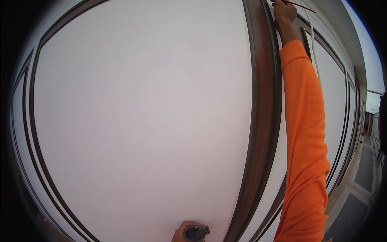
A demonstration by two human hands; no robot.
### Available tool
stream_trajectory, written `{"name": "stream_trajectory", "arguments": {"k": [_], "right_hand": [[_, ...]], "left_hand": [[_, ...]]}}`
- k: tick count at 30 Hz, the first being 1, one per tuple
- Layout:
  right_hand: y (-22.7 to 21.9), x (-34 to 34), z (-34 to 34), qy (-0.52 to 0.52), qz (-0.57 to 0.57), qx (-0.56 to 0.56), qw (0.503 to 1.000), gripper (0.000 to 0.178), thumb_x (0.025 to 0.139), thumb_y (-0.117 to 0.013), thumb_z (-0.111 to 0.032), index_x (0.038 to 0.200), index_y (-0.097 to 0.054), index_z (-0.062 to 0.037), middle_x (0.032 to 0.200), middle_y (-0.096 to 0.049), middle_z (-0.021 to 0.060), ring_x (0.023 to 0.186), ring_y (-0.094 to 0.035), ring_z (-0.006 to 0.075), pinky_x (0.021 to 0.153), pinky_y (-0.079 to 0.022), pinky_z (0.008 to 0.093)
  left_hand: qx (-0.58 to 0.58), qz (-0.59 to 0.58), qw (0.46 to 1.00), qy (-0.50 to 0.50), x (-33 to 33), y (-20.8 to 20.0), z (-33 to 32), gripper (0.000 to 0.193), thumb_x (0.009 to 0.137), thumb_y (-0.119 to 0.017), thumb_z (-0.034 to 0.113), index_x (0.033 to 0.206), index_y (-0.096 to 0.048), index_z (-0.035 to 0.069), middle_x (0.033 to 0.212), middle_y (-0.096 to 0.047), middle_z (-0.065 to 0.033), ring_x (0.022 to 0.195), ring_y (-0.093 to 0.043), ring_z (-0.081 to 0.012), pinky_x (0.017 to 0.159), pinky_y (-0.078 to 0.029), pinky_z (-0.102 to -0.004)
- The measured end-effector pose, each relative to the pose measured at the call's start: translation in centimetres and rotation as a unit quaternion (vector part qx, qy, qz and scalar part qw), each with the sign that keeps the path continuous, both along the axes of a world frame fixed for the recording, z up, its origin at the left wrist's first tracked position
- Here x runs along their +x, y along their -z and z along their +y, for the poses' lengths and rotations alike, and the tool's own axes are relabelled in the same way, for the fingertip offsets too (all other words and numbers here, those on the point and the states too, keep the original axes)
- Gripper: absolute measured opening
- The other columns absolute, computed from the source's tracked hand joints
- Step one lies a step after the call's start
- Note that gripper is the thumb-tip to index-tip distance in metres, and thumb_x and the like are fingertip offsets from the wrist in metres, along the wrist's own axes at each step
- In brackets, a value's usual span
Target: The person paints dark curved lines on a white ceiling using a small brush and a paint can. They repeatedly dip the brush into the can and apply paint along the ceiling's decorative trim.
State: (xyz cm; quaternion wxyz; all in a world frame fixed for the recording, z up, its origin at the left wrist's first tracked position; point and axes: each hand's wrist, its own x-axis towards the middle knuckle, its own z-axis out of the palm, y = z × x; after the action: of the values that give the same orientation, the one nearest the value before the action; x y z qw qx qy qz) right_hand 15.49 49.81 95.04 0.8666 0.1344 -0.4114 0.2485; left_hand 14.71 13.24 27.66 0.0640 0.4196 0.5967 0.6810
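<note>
Low in the head view, my left hand [179, 232] is wrapped round a small round can [186, 235] with dark contents. A dark flat piece [206, 230] sticks up at the can's rim; I cannot make out what it is. High at the upper right, my right hand [285, 13] is closed on a thin brush with a red handle [303, 7]. That hand is by the top of a wide brown wooden trim board [266, 101] with dark edges. The brush's tip is hidden or too small to see.
A large white panel [141, 109] within dark moulding [34, 101] fills the left and middle. A pale cable [313, 44] hangs beside my orange-sleeved right arm [304, 121]. Along the right runs a corridor floor with grey sections [348, 218].
</note>
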Motion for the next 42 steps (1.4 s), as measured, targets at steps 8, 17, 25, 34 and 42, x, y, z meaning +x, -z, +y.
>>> {"name": "stream_trajectory", "arguments": {"k": [8, 17, 25, 34, 42], "right_hand": [[1.0, 0.4, -1.6, -0.047, 0.01, 0.013, 0.999, 0.024, 0.084, -0.07, -0.023, 0.098, -0.078, -0.0043, 0.088, -0.075, 0.0086, 0.077, -0.069, 0.019, 0.074, -0.053, 0.0333], [0.9, 0.3, -1.7, -0.075, 0.04, 0.034, 0.996, 0.024, 0.082, -0.071, -0.023, 0.097, -0.078, -0.0051, 0.084, -0.074, 0.0085, 0.073, -0.068, 0.0191, 0.071, -0.053, 0.0342], [1.1, 0.0, -1.8, -0.044, 0.028, 0.006, 0.999, 0.025, 0.083, -0.07, -0.025, 0.097, -0.079, -0.0061, 0.084, -0.075, 0.0086, 0.072, -0.069, 0.0174, 0.071, -0.054, 0.0332], [0.7, -0.2, -1.4, -0.025, 0.04, 0.043, 0.998, 0.025, 0.084, -0.07, -0.025, 0.095, -0.078, -0.0039, 0.081, -0.074, 0.0094, 0.071, -0.069, 0.0186, 0.072, -0.054, 0.0337], [0.5, 0.1, -1.1, 0.025, -0.002, -0.005, 1.0, 0.025, 0.088, -0.068, -0.023, 0.099, -0.076, -0.0025, 0.089, -0.076, 0.0104, 0.074, -0.072, 0.0201, 0.073, -0.055, 0.034]], "left_hand": [[0.011, 0.018, 1.0, 0.002, 0.1, 0.0, -0.1, 0.072, 0.072, -0.081, 0.015, 0.136, -0.048, 0.007, 0.119, -0.06, -0.0078, 0.113, -0.058, -0.0189, 0.102, -0.046, -0.0345], [0.046, 0.096, 0.994, -0.002, 0.3, -0.2, -0.6, 0.072, 0.071, -0.08, 0.015, 0.135, -0.048, 0.005, 0.119, -0.061, -0.0078, 0.112, -0.058, -0.0189, 0.1, -0.047, -0.0342], [-0.01, -0.033, 0.999, -0.006, 0.4, -0.3, -0.6, 0.071, 0.071, -0.08, 0.016, 0.134, -0.049, 0.005, 0.116, -0.061, -0.0076, 0.109, -0.06, -0.0185, 0.099, -0.048, -0.0334], [0.034, 0.083, 0.996, -0.007, 0.1, 0.6, -1.0, 0.071, 0.072, -0.081, 0.018, 0.134, -0.05, 0.005, 0.119, -0.059, -0.0083, 0.111, -0.059, -0.0191, 0.099, -0.047, -0.0342], [-0.02, -0.014, 1.0, 0.003, 0.2, 0.0, -0.9, 0.075, 0.071, -0.085, 0.022, 0.135, -0.049, 0.005, 0.12, -0.059, -0.0086, 0.112, -0.058, -0.0194, 0.099, -0.047, -0.0348]]}}
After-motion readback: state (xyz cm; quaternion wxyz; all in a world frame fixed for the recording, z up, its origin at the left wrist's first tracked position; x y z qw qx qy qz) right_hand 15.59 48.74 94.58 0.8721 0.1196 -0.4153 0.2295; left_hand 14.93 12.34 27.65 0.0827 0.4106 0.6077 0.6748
